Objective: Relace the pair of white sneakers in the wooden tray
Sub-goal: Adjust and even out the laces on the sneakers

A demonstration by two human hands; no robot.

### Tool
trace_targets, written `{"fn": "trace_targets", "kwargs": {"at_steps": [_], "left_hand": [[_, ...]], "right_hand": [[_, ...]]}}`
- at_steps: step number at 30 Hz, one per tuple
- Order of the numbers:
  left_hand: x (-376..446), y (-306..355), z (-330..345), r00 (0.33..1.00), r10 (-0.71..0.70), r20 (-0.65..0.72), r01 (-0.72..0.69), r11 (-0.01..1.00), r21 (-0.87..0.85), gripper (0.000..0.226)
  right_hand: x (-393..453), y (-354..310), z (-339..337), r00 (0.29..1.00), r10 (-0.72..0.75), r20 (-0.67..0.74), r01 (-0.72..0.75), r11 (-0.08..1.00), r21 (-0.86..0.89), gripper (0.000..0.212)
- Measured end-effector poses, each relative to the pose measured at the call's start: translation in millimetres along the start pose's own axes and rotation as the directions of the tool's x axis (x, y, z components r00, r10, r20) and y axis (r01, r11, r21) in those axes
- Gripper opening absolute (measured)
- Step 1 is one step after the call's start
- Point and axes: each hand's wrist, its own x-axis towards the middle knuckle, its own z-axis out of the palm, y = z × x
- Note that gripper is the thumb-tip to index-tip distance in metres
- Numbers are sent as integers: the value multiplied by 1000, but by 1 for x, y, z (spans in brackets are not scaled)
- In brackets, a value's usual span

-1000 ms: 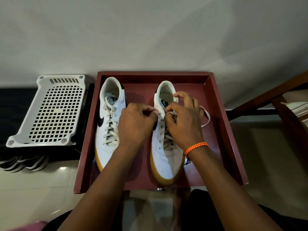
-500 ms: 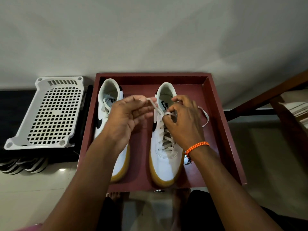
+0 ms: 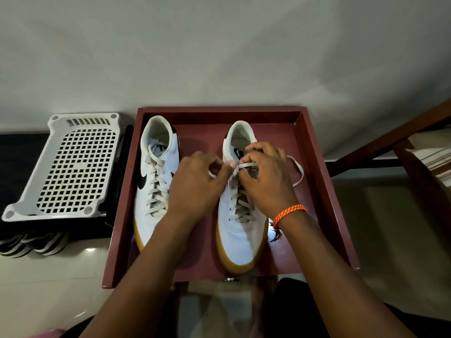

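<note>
Two white sneakers with gum soles stand in a reddish wooden tray [image 3: 324, 191], toes toward me. The left sneaker [image 3: 156, 181] is laced up its front. Over the top eyelets of the right sneaker [image 3: 240, 230] both my hands meet. My left hand [image 3: 197, 186] pinches one end of the beige lace [image 3: 244, 165] between thumb and fingers. My right hand [image 3: 266, 181], an orange thread band at its wrist, pinches the lace near the tongue. A loose loop of lace [image 3: 299, 173] lies on the tray floor to the right of that shoe.
A white perforated plastic rack [image 3: 73, 167] lies left of the tray on a dark surface, with striped footwear [image 3: 31, 242] under it. A dark wooden frame [image 3: 402, 132] rises at the right. A pale wall stands behind, and glossy tiles lie in front.
My left hand came back down to the right sneaker's top eyelets after lifting a lace end up and left. The right hand stayed at the tongue. The camera shifted a little.
</note>
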Motion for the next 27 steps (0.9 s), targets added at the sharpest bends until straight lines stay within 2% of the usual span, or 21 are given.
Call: {"fn": "trace_targets", "kwargs": {"at_steps": [2, 3, 5, 6, 8, 11, 13, 16, 17, 18, 19, 20, 21, 22, 23, 24, 25, 26, 27], "left_hand": [[2, 1, 4, 999, 27, -30, -27, 1000, 14, 25], [3, 2, 4, 999, 26, -19, -27, 999, -32, 23], [4, 5, 0, 997, -47, 64, 63, 957, -282, 23], [3, 7, -3, 987, -101, 123, 144, 892, -428, 23], [3, 12, -13, 962, -167, 216, 271, 691, -670, 24], [5, 14, -27, 956, -121, 267, 293, 378, -878, 22], [6, 16, -35, 963, -46, 264, 268, 189, -945, 23], [5, 19, -42, 962, -18, 272, 268, -108, -957, 31], [5, 18, -44, 966, -31, 255, 247, -160, -956, 38], [5, 18, -46, 969, -54, 242, 230, -171, -958, 44], [6, 16, -47, 966, -91, 240, 226, -143, -964, 45], [7, 15, -46, 958, -137, 253, 245, -75, -967, 41], [8, 13, -44, 946, -186, 267, 280, 46, -959, 32], [8, 12, -41, 937, -232, 262, 312, 214, -926, 23], [8, 10, -37, 938, -264, 223, 322, 431, -843, 20], [7, 7, -30, 954, -261, 148, 289, 671, -682, 24], [5, 5, -23, 976, -202, 74, 214, 865, -454, 30], [3, 4, -16, 992, -122, 28, 125, 967, -222, 36], [0, 4, -11, 998, -62, 15, 63, 995, -72, 41]], "right_hand": [[0, 1, -1, 1000, -6, 18, 6, 1000, 8, 12], [0, 1, -2, 1000, -10, 26, 10, 1000, 14, 13], [0, 1, -4, 999, -14, 42, 12, 999, 37, 16], [0, 1, -5, 999, -15, 46, 13, 999, 51, 19], [0, 1, -6, 999, -16, 49, 13, 997, 71, 23], [0, 1, -7, 998, -12, 57, 7, 997, 81, 26], [1, 2, -7, 998, -6, 66, 1, 997, 75, 27], [1, 1, -9, 997, -3, 75, -3, 997, 78, 27], [0, 1, -10, 997, -3, 81, -4, 996, 85, 27], [0, 0, -10, 996, -3, 90, -5, 996, 95, 28], [0, 0, -10, 995, -10, 101, -1, 994, 107, 29], [-1, -1, -11, 993, -18, 118, 4, 993, 120, 32], [-1, -1, -12, 990, -33, 136, 16, 992, 129, 36], [-2, -1, -12, 987, -48, 150, 28, 990, 135, 41], [-2, -1, -14, 986, -58, 155, 37, 990, 137, 46], [-2, 0, -14, 987, -54, 151, 32, 988, 149, 50], [-1, 0, -16, 991, -34, 132, 11, 986, 164, 52], [0, 0, -17, 994, 5, 106, -24, 984, 177, 50], [0, 0, -17, 995, 58, 82, -72, 981, 183, 42]]}}
